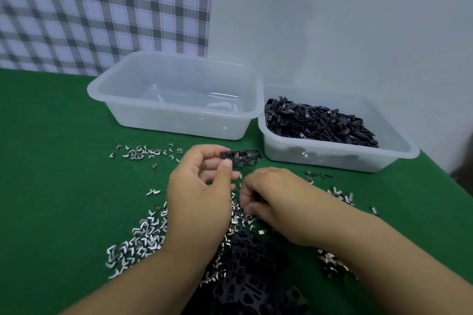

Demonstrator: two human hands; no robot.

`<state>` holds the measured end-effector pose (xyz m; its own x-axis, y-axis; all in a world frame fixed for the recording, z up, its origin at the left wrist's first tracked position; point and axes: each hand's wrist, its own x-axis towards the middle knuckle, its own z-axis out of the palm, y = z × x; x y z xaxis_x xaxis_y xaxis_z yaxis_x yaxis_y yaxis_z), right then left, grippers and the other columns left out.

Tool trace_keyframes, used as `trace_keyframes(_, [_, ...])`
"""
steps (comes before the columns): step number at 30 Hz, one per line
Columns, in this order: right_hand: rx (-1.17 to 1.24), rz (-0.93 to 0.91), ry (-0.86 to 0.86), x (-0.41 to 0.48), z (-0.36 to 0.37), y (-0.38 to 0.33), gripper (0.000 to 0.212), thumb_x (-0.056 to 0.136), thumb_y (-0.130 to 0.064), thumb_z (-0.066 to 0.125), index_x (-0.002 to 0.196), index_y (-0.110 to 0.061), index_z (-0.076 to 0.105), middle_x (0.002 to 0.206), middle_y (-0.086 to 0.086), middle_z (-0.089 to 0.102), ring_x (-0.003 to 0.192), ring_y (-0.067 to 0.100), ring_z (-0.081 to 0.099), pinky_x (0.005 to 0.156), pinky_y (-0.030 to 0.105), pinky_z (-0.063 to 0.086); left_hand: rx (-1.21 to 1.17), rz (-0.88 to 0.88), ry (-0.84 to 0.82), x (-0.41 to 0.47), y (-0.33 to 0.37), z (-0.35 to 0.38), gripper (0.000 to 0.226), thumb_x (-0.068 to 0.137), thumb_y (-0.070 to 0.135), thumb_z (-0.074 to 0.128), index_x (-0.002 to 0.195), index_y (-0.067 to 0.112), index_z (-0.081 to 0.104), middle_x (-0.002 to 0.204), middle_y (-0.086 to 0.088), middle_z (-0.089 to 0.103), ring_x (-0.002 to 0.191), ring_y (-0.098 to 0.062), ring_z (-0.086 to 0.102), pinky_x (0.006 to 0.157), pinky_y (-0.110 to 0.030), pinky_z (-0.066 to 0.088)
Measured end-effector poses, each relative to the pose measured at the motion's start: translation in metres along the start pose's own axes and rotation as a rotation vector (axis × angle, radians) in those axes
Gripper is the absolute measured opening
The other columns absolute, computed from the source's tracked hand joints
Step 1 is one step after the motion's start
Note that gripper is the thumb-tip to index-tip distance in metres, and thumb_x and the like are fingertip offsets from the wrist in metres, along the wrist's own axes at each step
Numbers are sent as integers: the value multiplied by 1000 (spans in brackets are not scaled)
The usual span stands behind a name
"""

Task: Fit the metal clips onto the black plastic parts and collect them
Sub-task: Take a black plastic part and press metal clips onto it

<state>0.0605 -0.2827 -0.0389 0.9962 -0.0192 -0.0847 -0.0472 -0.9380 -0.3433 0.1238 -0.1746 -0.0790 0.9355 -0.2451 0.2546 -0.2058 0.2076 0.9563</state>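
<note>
My left hand (202, 186) pinches a flat black plastic part (243, 159) between thumb and forefinger, holding it up above the green mat. A small metal clip shows in the part's upper slot. My right hand (271, 199) rests lower, fingers curled down into the pile of metal clips (143, 235); whether it grips one I cannot tell. More black plastic parts (253, 276) lie in a heap between my forearms near the front edge.
A clear plastic tub (122, 94) stands at the back middle, nearly bare inside. Another clear tub (399, 158) at the right holds several black parts (320, 123). Loose clips (143, 153) are scattered on the green mat (64, 174). A wall and checked cloth (102, 7) stand behind.
</note>
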Motion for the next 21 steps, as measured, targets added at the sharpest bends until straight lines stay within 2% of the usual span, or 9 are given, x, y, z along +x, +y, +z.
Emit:
trace_keyframes(4, [11,-17,69,-6,4,3,10,85,-16,55,82,-26,55,82,-12,58,75,3,49,70,24,44,-6,-8,-7,0,0,-1,23,88,-2,58,84,20,62,67,8,66,63,-5,68,56,-13,51])
trace_keyframes(8, [175,26,172,-13,7,11,17,85,-16,59,91,-32,60,75,-13,59,71,0,52,62,12,40,8,-13,-20,-1,0,-1,25,88,-1,58,84,23,63,68,12,67,65,-5,68,57,-13,51])
trace_keyframes(11, [296,68,271,-21,9,19,23,87,-18,60,97,-38,66,80,-13,62,74,0,55,66,10,42,12,-12,-20,0,0,-1,25,88,-1,58,84,23,63,69,11,68,64,-4,68,56,-12,51])
trace_keyframes(15, [423,115,378,-28,15,24,23,87,-21,61,86,-43,68,83,-17,62,66,4,54,61,13,43,13,-23,-28,-1,0,-1,24,89,0,58,85,23,64,72,8,69,66,-5,69,57,-13,51])
trace_keyframes(18, [490,133,421,-30,16,24,18,84,-22,65,80,-40,67,75,-18,62,63,1,54,58,9,40,14,-27,-29,-1,-1,-1,24,88,1,59,85,24,64,73,7,69,66,-7,69,56,-13,51])
trace_keyframes(21, [513,122,462,-30,17,24,18,84,-20,65,76,-35,66,72,-13,64,61,5,54,56,10,41,21,-27,-44,-1,-1,-1,23,88,1,60,86,24,65,72,8,69,66,-7,70,56,-14,52])
